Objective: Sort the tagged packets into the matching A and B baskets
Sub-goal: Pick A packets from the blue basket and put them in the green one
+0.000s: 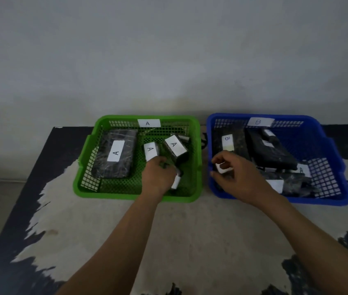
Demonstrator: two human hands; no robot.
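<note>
A green basket (83, 184) with an A label stands at centre left and a blue basket (337, 173) with a B label stands at the right. Black packets with white tags lie in both: a large A packet (115, 154) and two smaller A packets (175, 145) in the green one, a B packet (228, 143) and several others in the blue one. My left hand (158, 177) is inside the green basket, closed on a small black packet (177, 179) with a white tag. My right hand (232, 173) is over the blue basket's left side, its fingers curled around a small white-tagged packet (222, 169).
The baskets sit side by side at the back of a table (179, 241) covered in a worn black and pale surface, against a plain grey wall. The table's left edge runs diagonally, with floor beyond it.
</note>
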